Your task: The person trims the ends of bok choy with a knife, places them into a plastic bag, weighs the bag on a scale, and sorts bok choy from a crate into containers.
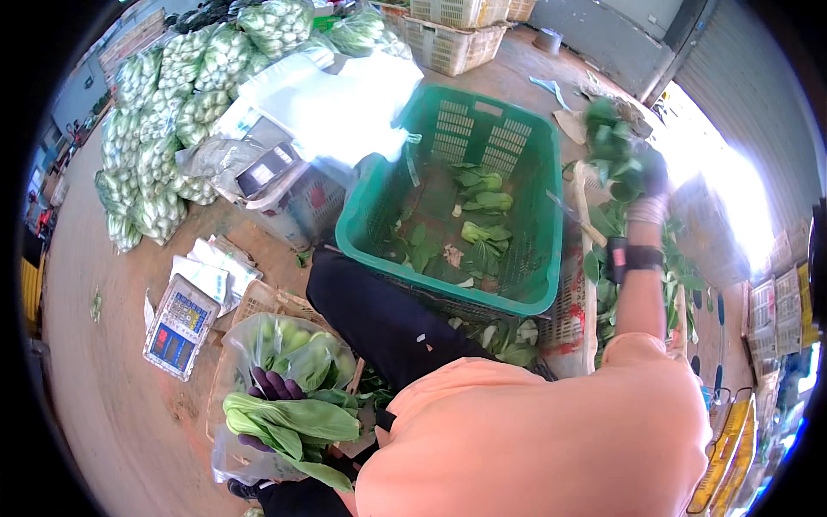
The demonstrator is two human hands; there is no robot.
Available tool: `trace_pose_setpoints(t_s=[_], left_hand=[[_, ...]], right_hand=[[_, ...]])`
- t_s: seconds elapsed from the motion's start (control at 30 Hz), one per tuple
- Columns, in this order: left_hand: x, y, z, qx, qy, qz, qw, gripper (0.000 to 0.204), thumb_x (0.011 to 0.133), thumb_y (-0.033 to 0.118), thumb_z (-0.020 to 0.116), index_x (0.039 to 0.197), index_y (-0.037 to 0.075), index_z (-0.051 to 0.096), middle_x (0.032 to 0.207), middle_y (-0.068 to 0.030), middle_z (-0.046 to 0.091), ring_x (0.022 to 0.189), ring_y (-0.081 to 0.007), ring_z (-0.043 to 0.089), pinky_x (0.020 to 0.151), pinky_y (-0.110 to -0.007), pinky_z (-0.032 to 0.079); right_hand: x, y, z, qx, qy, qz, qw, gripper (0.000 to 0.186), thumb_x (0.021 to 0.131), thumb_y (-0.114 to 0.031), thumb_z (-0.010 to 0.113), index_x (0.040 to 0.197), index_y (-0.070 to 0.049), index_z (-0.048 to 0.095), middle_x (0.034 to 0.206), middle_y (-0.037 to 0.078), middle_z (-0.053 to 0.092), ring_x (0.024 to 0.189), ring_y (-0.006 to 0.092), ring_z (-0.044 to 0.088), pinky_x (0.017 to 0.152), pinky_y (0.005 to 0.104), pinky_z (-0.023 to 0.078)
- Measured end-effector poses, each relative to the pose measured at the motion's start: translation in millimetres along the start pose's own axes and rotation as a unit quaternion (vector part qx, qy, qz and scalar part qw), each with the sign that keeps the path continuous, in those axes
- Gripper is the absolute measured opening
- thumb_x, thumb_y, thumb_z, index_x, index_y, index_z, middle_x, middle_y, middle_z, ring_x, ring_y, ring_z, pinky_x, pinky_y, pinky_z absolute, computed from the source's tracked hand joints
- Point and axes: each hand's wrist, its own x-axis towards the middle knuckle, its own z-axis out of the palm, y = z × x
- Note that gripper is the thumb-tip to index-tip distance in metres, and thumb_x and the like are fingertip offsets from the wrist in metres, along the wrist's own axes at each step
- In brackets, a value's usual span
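Bok choy (289,422) fills my left hand (269,395), which wears a dark purple glove and is clenched around a bunch of the pale stalks, leaves pointing away to the right. I hold the bunch right at the mouth of a clear plastic bag (284,362) just above the fingers; the bag already carries several heads, which suggests the bunch sits there so it can slide straight in. My right hand (642,177) is raised well off to the far side, gloved too, and gripped on a blurred clump of greens (610,142) lifted above the loose leaves heaped below the wrist. Between the two hands stands a green plastic crate (457,215), tilted toward me, with only a few heads left on its floor. Beyond my left hand lies a small weighing scale (179,326) on the ground, and farther out a row of filled bags (164,138) is stacked, kept clear of the working spot.
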Motion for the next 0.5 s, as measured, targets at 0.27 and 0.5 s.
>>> trace_pose_setpoints(t_s=[0.27, 0.5], left_hand=[[20, 12, 8, 0.120, 0.039, -0.077, 0.989, 0.083, 0.083, 0.062, 0.048, 0.139, 0.003, 0.032, 0.151, -0.0140, 0.017, 0.136, -0.0301, 0.025, 0.111, -0.047, 0.022], [98, -79, 45, 0.185, 0.135, -0.133, 0.964, 0.086, 0.077, 0.055, 0.065, 0.135, 0.004, 0.028, 0.094, -0.0077, 0.049, 0.084, -0.0236, 0.050, 0.085, -0.045, 0.042]], right_hand=[[-46, 112, 22, -0.262, 0.208, -0.213, 0.918, 0.052, 0.084, 0.004, 0.056, 0.132, -0.008, 0.040, 0.118, 0.008, 0.048, 0.101, 0.0153, 0.048, 0.085, 0.0285, 0.044], [22, 337, 67, -0.677, -0.359, 0.236, 0.597, 0.049, 0.082, -0.031, 0.062, 0.122, -0.006, 0.052, 0.111, 0.013, 0.061, 0.089, 0.0246, 0.062, 0.077, 0.0358, 0.048]])
